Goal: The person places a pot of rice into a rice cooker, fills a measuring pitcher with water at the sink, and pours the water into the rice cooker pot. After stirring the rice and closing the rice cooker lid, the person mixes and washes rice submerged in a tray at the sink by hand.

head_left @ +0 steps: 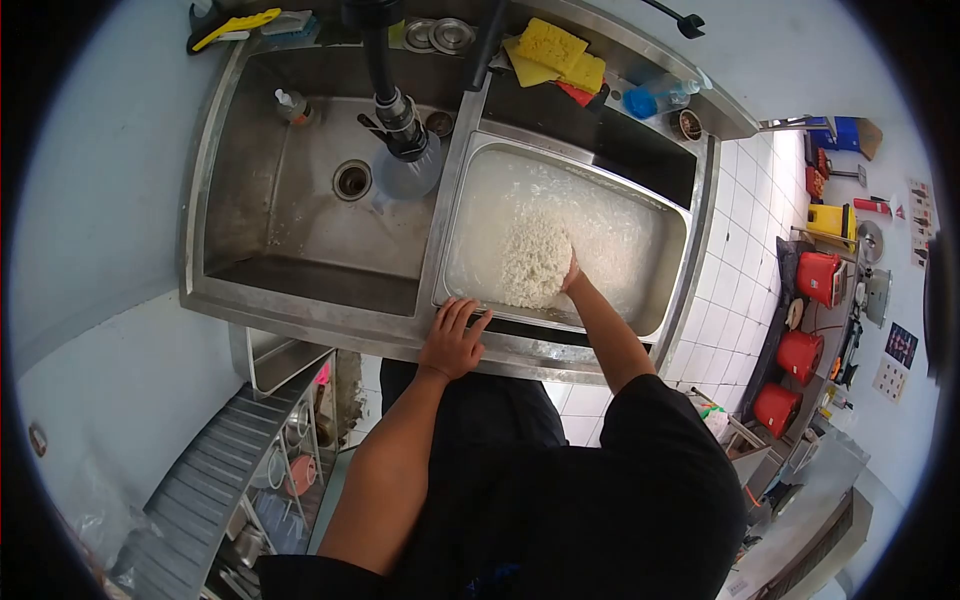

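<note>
A rectangular metal pan [655, 240] holds cloudy water and white rice [535, 260]. My right hand [573, 270] is down in the pan, cupped behind and under a heap of wet rice that rises above the water. The rice hides most of its fingers. At the pan's near left corner, my left hand [457, 340] rests with fingers stretched out over the rim and the thumb apart.
The pan sits over the right basin of a steel sink [430, 330]. A black faucet [400, 125] hangs above a clear, round container [408, 172] in the left basin. Yellow sponges [552, 45] and a blue bottle [650, 100] line the back ledge. A slatted rack [215, 450] stands lower left.
</note>
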Demonstrator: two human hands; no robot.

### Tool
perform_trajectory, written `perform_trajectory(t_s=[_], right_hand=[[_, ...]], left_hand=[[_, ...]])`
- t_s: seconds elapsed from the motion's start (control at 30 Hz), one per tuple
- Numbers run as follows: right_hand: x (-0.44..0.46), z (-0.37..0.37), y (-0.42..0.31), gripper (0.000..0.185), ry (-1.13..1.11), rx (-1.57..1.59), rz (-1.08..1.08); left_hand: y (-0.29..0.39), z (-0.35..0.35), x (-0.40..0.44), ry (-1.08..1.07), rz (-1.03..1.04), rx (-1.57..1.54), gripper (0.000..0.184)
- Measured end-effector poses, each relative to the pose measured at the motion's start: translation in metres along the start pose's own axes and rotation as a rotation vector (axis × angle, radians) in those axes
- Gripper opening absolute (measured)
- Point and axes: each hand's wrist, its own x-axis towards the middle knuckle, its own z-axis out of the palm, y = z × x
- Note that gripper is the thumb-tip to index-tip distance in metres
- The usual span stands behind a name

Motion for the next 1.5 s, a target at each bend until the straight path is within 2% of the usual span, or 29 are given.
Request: perform_trajectory(t_s=[0.1,0.2,0.3,0.33,0.43,0.5,0.57,0.63,0.67,0.73,0.8,0.87,0.97,1.07,1.1,1.17,1.27,1.37,1.4,1.5], right_hand=[[0.029,0.015,-0.009,0.063,0.114,0.0,-0.136],[0.053,0.01,-0.028,0.057,0.104,-0.251,-0.185],[0.093,-0.033,-0.046,0.051,0.301,-0.52,-0.126],[0.102,-0.038,-0.046,0.038,0.516,-0.965,-0.196],[0.094,0.011,-0.026,0.024,0.459,-2.721,-0.095],[0.112,-0.06,-0.017,0.017,0.285,-2.704,-0.551],[0.113,-0.066,-0.014,0.014,0.184,-2.647,-0.596],[0.11,-0.055,-0.009,0.013,0.182,-2.569,-0.248],[0.097,-0.026,-0.007,0.017,-0.129,-3.138,0.029],[0.058,-0.007,0.006,0.021,0.34,-2.515,-0.423],[0.029,0.003,0.013,0.025,0.517,-2.281,-0.464],[0.006,0.004,0.008,0.029,0.512,-2.503,-0.177],[-0.02,-0.005,-0.003,0.031,0.477,-2.493,0.089],[-0.057,-0.037,-0.004,0.028,0.519,-2.664,-0.62],[-0.059,-0.034,-0.012,0.028,0.42,-2.824,-0.41],[-0.065,0.024,-0.03,0.029,0.192,-3.08,0.056],[-0.044,0.047,-0.048,0.03,0.061,-3.299,0.338],[-0.019,0.044,-0.069,0.045,0.047,-3.37,0.226],[-0.011,0.025,-0.076,0.046,0.171,-3.264,0.05],[0.003,0.021,-0.089,0.047,0.486,-2.837,0.053]], left_hand=[[0.0,0.001,0.001,-0.003,0.003,0.014,0.056],[0.001,0.0,0.002,-0.004,0.002,0.016,0.056],[0.002,-0.001,0.003,-0.007,0.009,0.011,0.056],[0.003,-0.001,0.003,-0.007,0.01,0.008,0.056],[0.003,0.001,0.002,-0.007,0.01,0.017,0.056],[0.006,-0.001,0.003,-0.015,0.007,0.018,0.056],[0.005,-0.002,0.003,-0.014,0.006,0.02,0.055],[0.006,-0.001,0.003,-0.011,0.018,0.018,0.055],[0.006,-0.002,0.003,-0.015,0.019,0.019,0.055],[0.007,-0.003,0.003,-0.02,0.017,0.021,0.055],[0.007,-0.002,0.002,-0.016,0.019,0.025,0.055],[0.006,-0.002,0.003,-0.016,0.019,0.035,0.054],[0.007,-0.002,0.004,-0.023,0.014,0.046,0.054],[0.007,-0.002,0.003,-0.021,0.008,0.038,0.055],[0.007,-0.003,0.003,-0.023,0.008,0.035,0.055],[0.006,-0.004,0.004,-0.021,0.008,0.034,0.056],[0.006,-0.004,0.004,-0.025,0.012,0.03,0.056],[0.008,-0.004,0.005,-0.029,0.019,0.024,0.055],[0.008,-0.002,0.003,-0.027,0.021,0.027,0.055],[0.006,-0.002,0.004,-0.036,0.012,0.037,0.056]])
